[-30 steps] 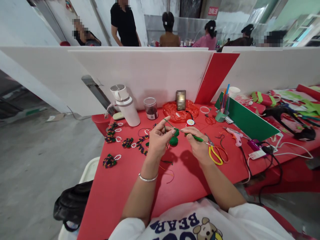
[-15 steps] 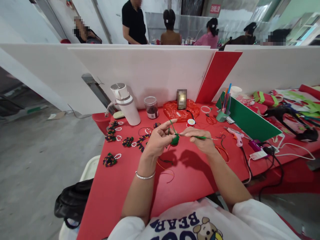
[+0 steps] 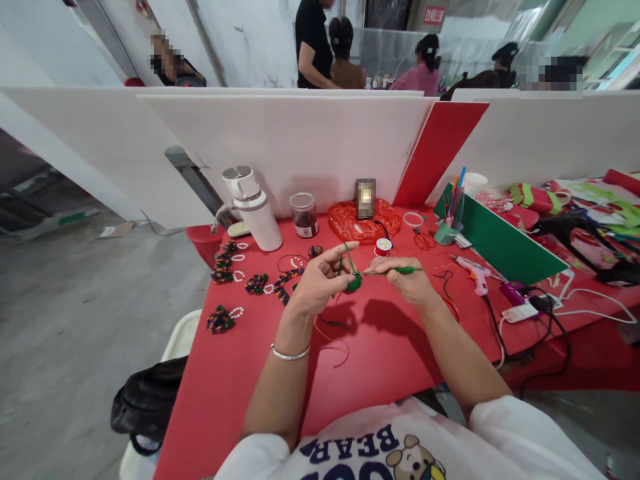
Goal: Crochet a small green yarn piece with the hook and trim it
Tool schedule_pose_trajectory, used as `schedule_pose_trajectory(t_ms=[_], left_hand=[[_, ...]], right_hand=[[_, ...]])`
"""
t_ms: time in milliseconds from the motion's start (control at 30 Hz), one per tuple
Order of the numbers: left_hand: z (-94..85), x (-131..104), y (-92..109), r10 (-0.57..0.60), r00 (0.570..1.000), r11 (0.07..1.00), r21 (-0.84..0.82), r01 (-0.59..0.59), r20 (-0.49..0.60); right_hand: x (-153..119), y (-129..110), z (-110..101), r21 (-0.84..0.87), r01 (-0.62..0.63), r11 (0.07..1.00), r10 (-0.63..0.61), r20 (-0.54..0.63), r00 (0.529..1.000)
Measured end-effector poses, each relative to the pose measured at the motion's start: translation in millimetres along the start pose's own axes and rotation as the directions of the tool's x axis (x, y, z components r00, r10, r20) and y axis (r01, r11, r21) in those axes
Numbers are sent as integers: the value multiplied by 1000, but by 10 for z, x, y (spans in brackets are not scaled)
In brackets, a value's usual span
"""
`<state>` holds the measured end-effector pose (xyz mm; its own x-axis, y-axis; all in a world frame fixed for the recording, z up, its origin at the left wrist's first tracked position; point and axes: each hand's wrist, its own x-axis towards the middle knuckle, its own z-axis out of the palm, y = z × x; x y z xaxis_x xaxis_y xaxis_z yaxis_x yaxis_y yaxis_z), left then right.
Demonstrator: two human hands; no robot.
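Between the thumb and fingers of my left hand point(image 3: 324, 277) is a small green crochet piece point(image 3: 355, 283). Green yarn point(image 3: 349, 255) runs up from it to my raised index finger. My right hand point(image 3: 407, 277) pinches a crochet hook point(image 3: 400, 271) with a green handle, its thin metal end pointing left at the piece. Hook tip and crochet piece are very close; whether they touch I cannot tell. Left of my hands lie several dark multicoloured knitted pieces with white bead loops, one of them a bundled piece point(image 3: 221, 320).
A white flask point(image 3: 260, 220) and a clear jar point(image 3: 303, 217) stand at the back. Behind my hands are a red plastic bag point(image 3: 345, 223) and a thread spool point(image 3: 383, 247). To the right lie a glue gun point(image 3: 475, 273), a power strip point(image 3: 517, 311) and cables. White partition boards point(image 3: 280, 147) border the table.
My right hand and the hook have shifted slightly right, and the hook tip has drawn back from the green piece. The green piece has turned a little. A person behind the partition has moved right.
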<state>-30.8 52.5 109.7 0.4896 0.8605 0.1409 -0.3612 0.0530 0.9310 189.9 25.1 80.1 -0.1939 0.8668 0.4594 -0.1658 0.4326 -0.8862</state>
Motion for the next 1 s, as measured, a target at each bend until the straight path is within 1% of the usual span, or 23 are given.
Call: schedule_pose_trajectory(t_ms=[133, 233, 400, 467, 533, 633, 733, 800, 900, 1000], left_hand=[[-10, 7, -16, 6, 1000, 998, -56, -5, 12], [-4, 11, -35, 15, 1000, 997, -81, -15, -1], [21, 10, -66, 78, 993, 997, -21, -81, -89], [25, 6, -65, 76, 994, 997, 4, -76, -84], [20, 0, -59, 58, 996, 998, 4, -57, -62], [-1, -7, -48, 12, 1000, 1000, -14, -13, -24], [-17, -13, -39, -40, 999, 999, -16, 41, 18], [-17, -15, -34, -72, 996, 997, -19, 73, 45], [-6, -15, -31, -110, 991, 993, -42, 113, 70], [2, -18, -33, -124, 988, 990, -54, 129, 92]], right_hand=[[-9, 60, 23, 24, -31, 999, 32, -66, 997], [5, 90, 59, 48, -7, 999, 12, -91, 996], [17, 105, 175, 51, 85, 995, -79, -112, 991], [8, 101, 223, 46, 106, 993, -99, -134, 986], [1, 92, 245, 33, 96, 995, -91, -142, 986], [14, 70, 210, -11, 103, 995, -103, -102, 989], [50, 40, 120, -30, 140, 990, -141, -19, 990], [70, 28, 62, -39, 128, 991, -127, 22, 992], [72, 36, 13, -39, 89, 995, -87, 42, 995], [45, 70, 6, -2, 69, 998, -68, 31, 997]])
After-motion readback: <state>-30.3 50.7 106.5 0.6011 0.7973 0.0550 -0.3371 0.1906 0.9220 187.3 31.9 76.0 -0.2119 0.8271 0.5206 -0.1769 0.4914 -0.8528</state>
